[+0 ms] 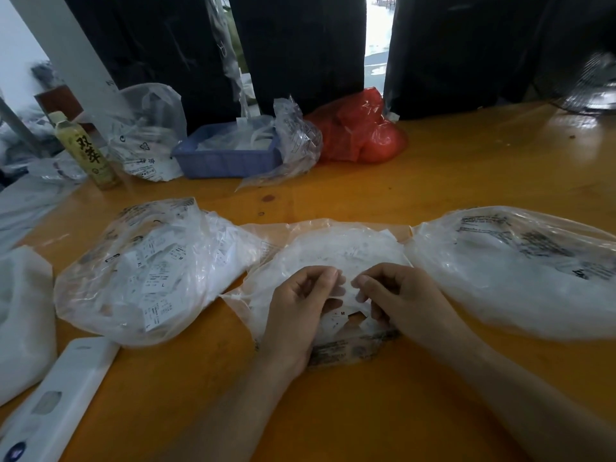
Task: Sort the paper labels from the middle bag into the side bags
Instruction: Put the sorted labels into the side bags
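Hovering over the middle bag (333, 248), both hands (left hand (300, 305), right hand (396, 295)) were curled, contents indiscernible; thin labels (340, 316) risked sticking together, causing mis-sorting.

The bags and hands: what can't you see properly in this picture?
Head view only:
- Labels between the left hand and right hand: fingers cover them; print too small.
- Right bag: contents blurred behind cloudy plastic, cut by the edge.
- Middle bag: label count hazy.
- Left bag: print too small.
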